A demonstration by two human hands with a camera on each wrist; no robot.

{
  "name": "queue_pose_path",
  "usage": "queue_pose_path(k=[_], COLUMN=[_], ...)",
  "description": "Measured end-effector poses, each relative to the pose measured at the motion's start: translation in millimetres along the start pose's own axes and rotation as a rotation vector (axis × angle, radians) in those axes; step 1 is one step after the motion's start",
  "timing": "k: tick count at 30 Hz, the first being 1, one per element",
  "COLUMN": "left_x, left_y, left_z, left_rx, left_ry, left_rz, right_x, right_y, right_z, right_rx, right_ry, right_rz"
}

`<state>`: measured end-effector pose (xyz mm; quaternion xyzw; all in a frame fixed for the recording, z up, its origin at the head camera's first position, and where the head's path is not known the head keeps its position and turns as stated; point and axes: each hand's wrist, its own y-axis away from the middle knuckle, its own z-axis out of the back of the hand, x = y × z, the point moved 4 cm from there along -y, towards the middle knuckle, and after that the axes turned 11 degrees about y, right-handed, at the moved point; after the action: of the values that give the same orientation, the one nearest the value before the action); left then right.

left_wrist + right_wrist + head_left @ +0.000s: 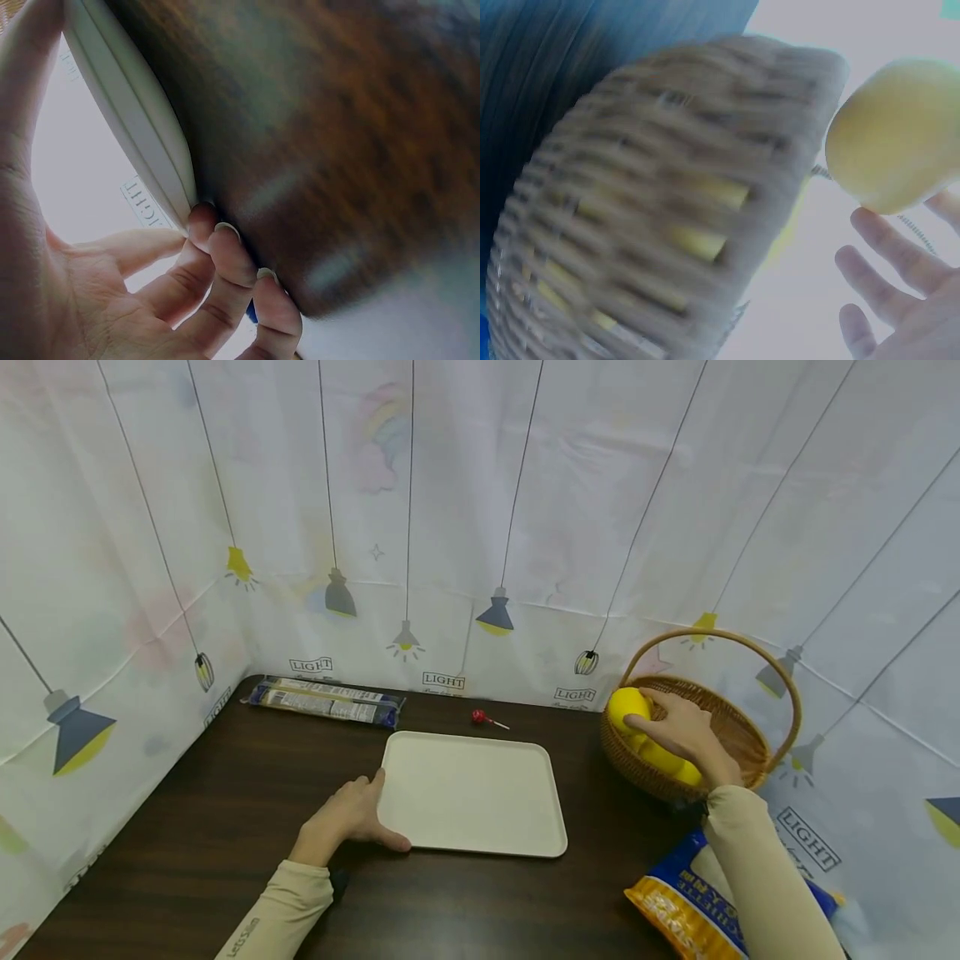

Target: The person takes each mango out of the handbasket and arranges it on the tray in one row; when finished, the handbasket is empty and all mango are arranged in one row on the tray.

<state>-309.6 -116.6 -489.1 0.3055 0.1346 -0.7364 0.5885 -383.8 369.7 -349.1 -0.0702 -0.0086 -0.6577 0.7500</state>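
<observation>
A cream rectangular tray (pixel 472 793) lies on the dark wooden table. My left hand (pixel 348 814) holds its near left corner, thumb along the front edge and fingers at the left side. In the left wrist view, the tray's rim (pixel 139 112) runs between thumb and fingertips, the other fingers curled against the table. At the right, my right hand (pixel 678 727) pinches a smooth yellow fruit (pixel 626 708) at the left rim of a wicker basket (pixel 637 768). More yellow fruit (pixel 660 757) lies inside. The right wrist view shows the held fruit (pixel 896 135) beside the basket rim.
The basket's tall handle (pixel 787 693) arches behind the right hand. A blue and yellow food bag (pixel 690 893) lies under the right forearm. Toward the back are a long clear-and-blue packet (pixel 322 700) and a red lollipop (pixel 480 717). Printed curtains (pixel 465 527) border the table.
</observation>
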Motion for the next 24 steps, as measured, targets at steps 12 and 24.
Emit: queue_pose_path(k=[12, 24], left_x=[-1.1, 0.8], left_y=[1.5, 1.8], left_z=[1.0, 0.1], left_rx=[0.001, -0.001], left_ry=[-0.002, 0.018], left_rz=[0.009, 0.006], right_x=[69, 143], right_y=[12.4, 6.8], right_z=[-11, -66], right_rx=[-0.104, -0.068], right_ry=[-0.063, -0.132], right_rz=[0.093, 0.177])
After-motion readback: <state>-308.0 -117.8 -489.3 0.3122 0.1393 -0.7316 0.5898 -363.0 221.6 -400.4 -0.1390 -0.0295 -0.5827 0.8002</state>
